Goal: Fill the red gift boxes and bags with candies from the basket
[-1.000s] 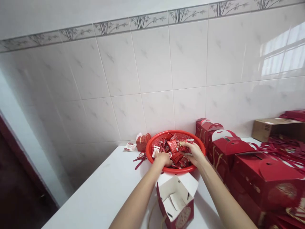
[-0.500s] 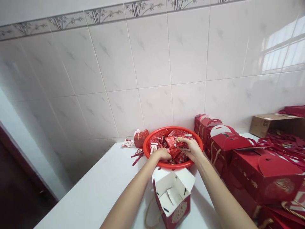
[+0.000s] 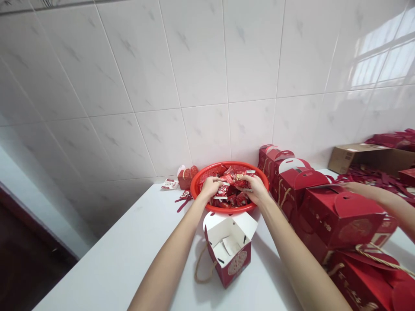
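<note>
Both hands are over a red plastic basket (image 3: 196, 192) heaped with red-wrapped candies (image 3: 233, 201). My left hand (image 3: 210, 188) is closed on a red and white candy packet (image 3: 222, 190) near the basket's left side. At the right side, my right hand (image 3: 256, 189) grips several candy packets (image 3: 240, 180) between thumb and fingers. In front of the basket stands an open red gift box (image 3: 234, 264), its white flaps raised and a white piece of card inside. A rope handle (image 3: 198, 276) hangs at its left.
Closed red gift boxes (image 3: 340, 216) stand stacked along the right. Another person's arm (image 3: 385, 198) reaches in behind them. A cardboard carton (image 3: 343, 160) and dark red ribbons (image 3: 372, 177) lie beyond. A small red box (image 3: 186, 177) and printed card (image 3: 170, 184) are left of the basket.
My left hand has come up out of the candies with a packet. The view has tilted down a little. Another person's arm has appeared at the right, and boxes there have shifted.
</note>
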Tool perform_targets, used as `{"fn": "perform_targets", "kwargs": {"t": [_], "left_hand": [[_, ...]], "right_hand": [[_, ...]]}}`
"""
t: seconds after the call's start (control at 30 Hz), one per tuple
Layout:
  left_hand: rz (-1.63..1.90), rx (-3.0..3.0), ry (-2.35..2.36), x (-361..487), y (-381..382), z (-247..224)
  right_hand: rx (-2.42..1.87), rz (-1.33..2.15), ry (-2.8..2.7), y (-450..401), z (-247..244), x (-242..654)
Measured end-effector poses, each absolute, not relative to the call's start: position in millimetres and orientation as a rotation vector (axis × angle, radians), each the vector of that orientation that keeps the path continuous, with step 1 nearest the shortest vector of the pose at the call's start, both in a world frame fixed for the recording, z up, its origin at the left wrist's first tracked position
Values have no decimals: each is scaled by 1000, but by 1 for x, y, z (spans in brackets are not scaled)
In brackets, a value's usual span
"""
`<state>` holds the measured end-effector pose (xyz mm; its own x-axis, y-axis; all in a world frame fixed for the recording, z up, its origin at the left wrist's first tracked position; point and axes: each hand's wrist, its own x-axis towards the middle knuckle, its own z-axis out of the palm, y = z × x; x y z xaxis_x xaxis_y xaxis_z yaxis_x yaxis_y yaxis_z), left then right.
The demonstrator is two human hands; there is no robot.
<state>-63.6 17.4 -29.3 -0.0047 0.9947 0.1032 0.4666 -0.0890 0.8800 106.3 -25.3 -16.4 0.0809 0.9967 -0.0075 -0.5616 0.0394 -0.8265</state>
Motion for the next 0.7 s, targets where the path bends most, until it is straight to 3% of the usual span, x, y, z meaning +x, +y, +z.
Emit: {"fn": "perform_targets", "kwargs": {"t": [0.27,0.7], "left_hand": [[1255,1413,1324,-62,11,-24],[1308,1272,1092,-61,4,-20]], "right_hand": [[-808,1364,-747,-25,-16,106],[-861,1369,-797,-30,-14,104]]}}
